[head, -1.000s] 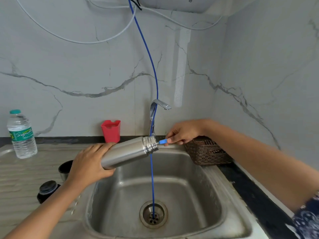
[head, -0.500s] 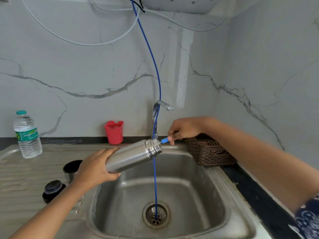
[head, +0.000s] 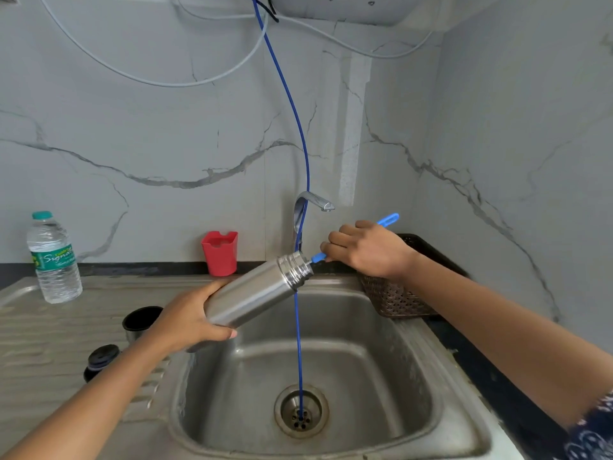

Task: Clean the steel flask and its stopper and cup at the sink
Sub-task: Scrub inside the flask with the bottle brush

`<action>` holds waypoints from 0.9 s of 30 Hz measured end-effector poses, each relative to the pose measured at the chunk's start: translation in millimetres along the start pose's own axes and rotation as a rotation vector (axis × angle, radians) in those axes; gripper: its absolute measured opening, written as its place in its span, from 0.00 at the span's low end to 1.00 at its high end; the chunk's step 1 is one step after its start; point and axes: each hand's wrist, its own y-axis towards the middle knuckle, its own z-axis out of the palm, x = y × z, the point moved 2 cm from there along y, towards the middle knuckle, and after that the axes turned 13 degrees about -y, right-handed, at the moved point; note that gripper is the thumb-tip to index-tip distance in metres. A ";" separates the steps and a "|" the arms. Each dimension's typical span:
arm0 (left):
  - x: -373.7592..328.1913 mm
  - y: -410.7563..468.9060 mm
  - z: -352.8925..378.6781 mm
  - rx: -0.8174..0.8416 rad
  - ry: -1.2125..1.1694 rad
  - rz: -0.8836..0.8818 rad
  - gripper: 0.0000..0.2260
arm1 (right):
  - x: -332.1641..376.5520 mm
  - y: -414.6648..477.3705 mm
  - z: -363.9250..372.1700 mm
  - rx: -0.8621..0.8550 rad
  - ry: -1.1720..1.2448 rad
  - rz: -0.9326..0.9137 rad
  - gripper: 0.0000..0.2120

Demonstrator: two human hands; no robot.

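Note:
My left hand grips the base of the steel flask, which lies tilted over the sink with its threaded mouth pointing up and right. My right hand holds a blue-handled bottle brush; its shaft enters the flask's mouth and the bristle end is hidden inside. The steel cup stands on the drainboard left of the sink. The black stopper sits in front of it, partly behind my left forearm.
A thin blue hose hangs from above into the drain. The tap stands at the back of the sink. A red holder, a water bottle and a brown wicker basket line the counter.
The flask has risen slightly and shifted right. My right hand has drawn back from the flask's mouth, so more of the blue brush handle shows behind it.

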 end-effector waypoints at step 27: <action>2.2 -12.6 -2.1 -0.242 0.506 0.318 0.36 | -3.1 20.1 -20.0 0.853 1.021 0.333 0.17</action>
